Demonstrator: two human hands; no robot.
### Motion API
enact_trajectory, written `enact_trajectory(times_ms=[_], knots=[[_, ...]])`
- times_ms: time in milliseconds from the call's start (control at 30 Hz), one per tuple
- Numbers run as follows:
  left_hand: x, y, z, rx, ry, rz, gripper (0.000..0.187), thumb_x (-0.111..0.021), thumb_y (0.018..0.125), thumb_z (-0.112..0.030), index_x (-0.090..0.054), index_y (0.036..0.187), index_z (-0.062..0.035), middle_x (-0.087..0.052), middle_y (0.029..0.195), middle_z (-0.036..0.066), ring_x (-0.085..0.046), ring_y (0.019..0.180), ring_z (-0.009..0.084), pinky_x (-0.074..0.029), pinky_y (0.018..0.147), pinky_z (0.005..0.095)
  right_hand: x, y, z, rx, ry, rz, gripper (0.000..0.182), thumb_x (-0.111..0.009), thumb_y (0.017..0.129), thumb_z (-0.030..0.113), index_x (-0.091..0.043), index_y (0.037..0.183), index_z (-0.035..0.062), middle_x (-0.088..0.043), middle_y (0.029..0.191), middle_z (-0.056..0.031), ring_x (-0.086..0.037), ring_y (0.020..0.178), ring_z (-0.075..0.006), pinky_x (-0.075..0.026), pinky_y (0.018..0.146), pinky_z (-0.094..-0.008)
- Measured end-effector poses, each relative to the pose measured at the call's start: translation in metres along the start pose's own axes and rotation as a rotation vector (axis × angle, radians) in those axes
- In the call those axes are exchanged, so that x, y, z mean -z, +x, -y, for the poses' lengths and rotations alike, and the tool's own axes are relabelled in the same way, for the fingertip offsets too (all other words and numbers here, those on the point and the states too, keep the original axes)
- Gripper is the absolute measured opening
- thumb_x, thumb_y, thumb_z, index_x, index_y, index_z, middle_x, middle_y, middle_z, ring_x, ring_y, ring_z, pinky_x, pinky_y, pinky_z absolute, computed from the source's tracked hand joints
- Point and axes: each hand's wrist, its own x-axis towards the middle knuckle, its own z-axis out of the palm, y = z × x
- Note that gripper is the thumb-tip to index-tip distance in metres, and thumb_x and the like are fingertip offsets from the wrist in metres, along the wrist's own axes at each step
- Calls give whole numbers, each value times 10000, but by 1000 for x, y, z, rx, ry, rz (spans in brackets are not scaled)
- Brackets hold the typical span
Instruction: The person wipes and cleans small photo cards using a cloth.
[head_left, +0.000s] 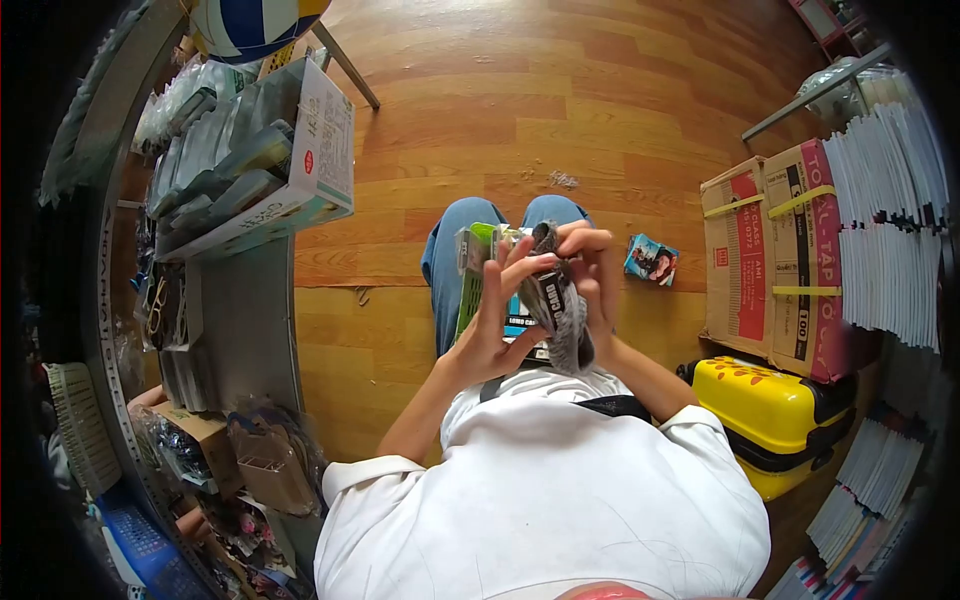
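Observation:
Above my lap, both hands are closed around a dark grey lomo card pack (553,298) with pale lettering on its side. My left hand (497,318) grips it from the left, with thumb and fingertips against it. My right hand (592,272) holds its upper right part, fingers bent over the top. The pack's far side is hidden by the fingers. Beneath the hands, a green basket (468,300) rests on my thighs. Another lomo card pack (520,322), blue and white, shows below the left hand, partly covered.
A stack of picture cards (652,260) lies on the wooden floor to the right. Beyond it stand cardboard boxes (738,265), a yellow suitcase (752,405) and piled notebooks (885,170). A carton of plastic-wrapped items (325,150) sits on the left shelf. White scraps (563,180) lie ahead.

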Motion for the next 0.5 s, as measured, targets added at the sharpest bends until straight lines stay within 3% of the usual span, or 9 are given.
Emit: enact_trajectory(times_ms=[67, 133, 167, 200, 300, 500], knots=[[8, 2, 1, -19, 56, -37, 1125, -691, 784, 20, 135, 1511, -215, -427, 1405, 201, -257, 1406, 386, -67, 1150, 545, 4, -9, -20, -103, 34, 64, 290, -434, 871, 25, -389, 1157, 31, -439, 1078, -128, -428, 1055, -182, -360, 973, -345], [23, 0, 0, 98, 13, 111, 1124, -709, 781, -10, 117, 1514, -217, -445, 1407, 187, -291, 1398, 356, -137, 1151, 531, 4, -16, -22, -201, 33, 74, 295, -424, 881, 16, -391, 1174, 30, -466, 1068, -114, -467, 1057, -175, -371, 983, -327], [30, 0, 1, 119, -36, 172, 1059, -695, 838, -102, 114, 1515, -198, -476, 1363, 201, -310, 1384, 382, -59, 1156, 523, 8, -21, -23, -314, -68, 142, 298, -423, 884, 7, -391, 1179, 29, -481, 1057, -106, -489, 1034, -169, -386, 969, -316], [34, -1, 3, 126, -28, 160, 1059, -695, 838, -102, 114, 1515, -198, -476, 1363, 201, -310, 1384, 382, -59, 1156, 523, 13, -24, -24, -423, -169, 211, 301, -421, 886, -3, -390, 1183, 29, -496, 1047, -98, -511, 1011, -162, -402, 955, -305], [43, 5, 7, 185, -199, 249, 1020, -694, 839, -98, 54, 1524, -204, -508, 1341, 170, -359, 1362, 349, -193, 1142, 547, 29, -27, -24, -433, -123, 173, 281, -412, 885, -23, -404, 1161, 28, -511, 1010, -83, -520, 950, -135, -425, 900, -280], [37, 16, 16, 144, -234, 247, 1022, -690, 826, -66, 42, 1526, -204, -512, 1339, 162, -390, 1344, 333, -226, 1137, 546, 46, -19, -14, -300, -150, 47, 267, -420, 876, -8, -413, 1140, 29, -495, 981, -69, -470, 903, -118, -382, 906, -268]])
